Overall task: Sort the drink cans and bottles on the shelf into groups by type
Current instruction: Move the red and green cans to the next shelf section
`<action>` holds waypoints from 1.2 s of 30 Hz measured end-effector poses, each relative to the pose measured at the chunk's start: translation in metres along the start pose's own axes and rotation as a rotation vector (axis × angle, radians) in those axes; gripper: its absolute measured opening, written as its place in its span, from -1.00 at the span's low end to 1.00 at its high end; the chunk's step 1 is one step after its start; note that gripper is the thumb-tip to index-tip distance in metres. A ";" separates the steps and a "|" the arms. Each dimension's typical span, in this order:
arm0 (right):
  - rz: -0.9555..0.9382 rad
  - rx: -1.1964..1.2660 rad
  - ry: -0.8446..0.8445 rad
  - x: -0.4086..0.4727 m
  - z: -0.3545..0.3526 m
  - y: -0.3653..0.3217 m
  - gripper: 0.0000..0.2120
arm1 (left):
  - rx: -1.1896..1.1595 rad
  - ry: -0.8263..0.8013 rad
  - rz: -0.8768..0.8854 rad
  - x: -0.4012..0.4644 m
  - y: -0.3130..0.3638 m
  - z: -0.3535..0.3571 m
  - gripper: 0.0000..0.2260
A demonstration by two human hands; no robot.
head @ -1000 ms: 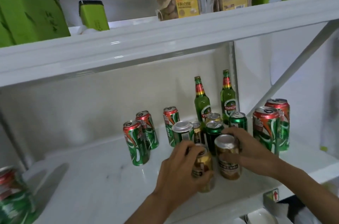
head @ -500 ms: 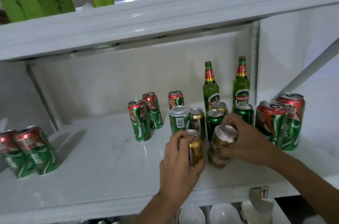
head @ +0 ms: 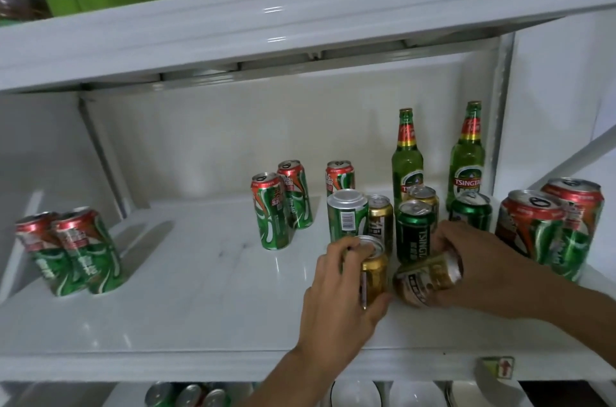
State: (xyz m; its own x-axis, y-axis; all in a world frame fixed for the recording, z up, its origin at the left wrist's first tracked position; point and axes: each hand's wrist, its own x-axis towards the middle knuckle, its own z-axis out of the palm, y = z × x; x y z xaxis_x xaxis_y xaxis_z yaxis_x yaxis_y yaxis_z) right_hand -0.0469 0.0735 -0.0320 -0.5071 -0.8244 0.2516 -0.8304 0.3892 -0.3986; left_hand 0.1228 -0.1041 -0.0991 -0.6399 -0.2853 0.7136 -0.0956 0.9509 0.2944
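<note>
A white shelf (head: 200,300) is seen from above and in front, and drinks are spread across it. Seven red-topped green soda cans are counted: two (head: 71,251) stand touching at the far left, two (head: 281,203) stand close together near the middle, one (head: 340,174) stands alone behind the central cluster, and two (head: 550,228) stand side by side at the far right. Two green glass bottles are upright against the back wall, the left bottle (head: 407,156) just behind the cluster and the right bottle (head: 468,156) beside the side panel. Two dark green cans are seen, one (head: 415,231) in the middle of the cluster and one (head: 470,211) in front of the right bottle. One light green can with a plain silver top (head: 346,215) stands at the left of the cluster. Four gold cans are counted: two stand in the cluster, one (head: 380,218) beside the light green can and one (head: 422,195) partly hidden behind the dark green can. The other two are held. The left hand (head: 340,300) is closed around an upright gold can (head: 373,270) at the front of the shelf. The right hand (head: 483,270) is wrapped around a gold can (head: 426,276) that is tilted onto its side; whether it touches the shelf cannot be told. The two held cans are nearly touching, just in front of the cluster
</note>
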 end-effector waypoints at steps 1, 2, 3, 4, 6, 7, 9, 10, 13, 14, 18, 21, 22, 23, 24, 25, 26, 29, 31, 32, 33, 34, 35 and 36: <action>-0.002 -0.026 -0.054 0.000 -0.002 -0.001 -0.44 | -0.003 0.002 0.005 0.000 0.000 0.000 -0.39; -0.002 -0.044 -0.116 0.001 -0.003 -0.001 -0.44 | -0.008 0.003 0.007 0.000 0.000 0.000 -0.39; 0.008 -0.047 -0.180 0.002 -0.004 -0.002 -0.42 | -0.012 0.001 0.011 0.000 0.000 -0.001 -0.39; 0.025 -0.041 -0.242 0.003 -0.003 -0.003 -0.39 | -0.016 0.000 0.014 0.000 -0.001 -0.001 -0.39; 0.052 -0.036 -0.337 0.004 0.000 -0.004 -0.32 | -0.017 0.004 0.022 0.001 -0.001 -0.001 -0.40; 0.062 -0.034 -0.358 0.004 0.003 -0.004 -0.29 | -0.018 0.005 0.023 0.001 -0.001 -0.001 -0.41; 0.080 -0.064 -0.361 0.003 0.007 -0.004 -0.18 | -0.025 0.011 0.022 0.002 0.000 -0.001 -0.41; 0.085 -0.104 -0.360 0.002 0.008 -0.004 -0.12 | -0.024 0.017 0.019 0.002 0.000 -0.001 -0.41; 0.090 -0.085 -0.337 0.002 0.013 0.002 -0.04 | -0.030 0.021 0.009 0.002 0.000 0.001 -0.41; 0.093 -0.039 -0.318 0.002 0.015 0.005 -0.04 | -0.036 0.023 0.003 0.002 -0.001 0.002 -0.40; 0.149 0.238 -0.123 -0.003 0.018 0.016 -0.06 | -0.052 0.033 -0.006 0.002 0.001 0.005 -0.40; 0.160 0.438 0.098 -0.010 0.028 0.019 -0.10 | -0.068 0.045 -0.008 0.005 0.007 0.009 -0.42; 0.161 0.481 0.171 -0.012 0.033 0.021 -0.14 | -0.076 0.050 -0.012 0.006 0.010 0.011 -0.42; 0.166 0.524 0.245 -0.014 0.040 0.022 -0.15 | -0.082 0.056 -0.016 0.007 0.013 0.013 -0.43; 0.177 0.566 0.310 -0.016 0.046 0.023 -0.14 | -0.083 0.063 -0.020 0.007 0.016 0.016 -0.43; 0.186 0.600 0.355 -0.017 0.051 0.023 -0.11 | -0.082 0.071 -0.020 0.008 0.019 0.019 -0.43; 0.187 0.631 0.385 -0.020 0.057 0.023 -0.08 | -0.081 0.077 -0.018 0.007 0.022 0.021 -0.43; 0.174 0.695 0.443 -0.026 0.071 0.021 -0.05 | -0.094 0.076 -0.024 0.006 0.029 0.029 -0.40; 0.178 0.694 0.473 -0.029 0.076 0.019 -0.05 | -0.105 0.070 -0.041 0.005 0.033 0.034 -0.38; 0.173 0.685 0.472 -0.030 0.077 0.018 -0.04 | -0.112 0.066 -0.046 0.004 0.035 0.036 -0.36; 0.165 0.676 0.470 -0.031 0.079 0.017 -0.04 | -0.120 0.066 -0.046 0.004 0.037 0.039 -0.34; 0.168 0.655 0.464 -0.032 0.080 0.018 -0.02 | -0.129 0.066 -0.045 0.004 0.039 0.041 -0.33; 0.167 0.641 0.464 -0.032 0.081 0.018 0.00 | -0.141 0.064 -0.045 0.004 0.040 0.044 -0.33; 0.174 0.633 0.461 -0.033 0.080 0.017 0.01 | -0.154 0.059 -0.048 0.005 0.042 0.045 -0.33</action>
State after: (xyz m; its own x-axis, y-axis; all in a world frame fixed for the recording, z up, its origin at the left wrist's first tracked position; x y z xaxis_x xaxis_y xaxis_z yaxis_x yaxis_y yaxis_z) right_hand -0.0258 0.0746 -0.1182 -0.7763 -0.4665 0.4240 -0.5126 0.0757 -0.8553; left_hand 0.0811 -0.0605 -0.1119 -0.5909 -0.3409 0.7312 -0.0039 0.9075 0.4200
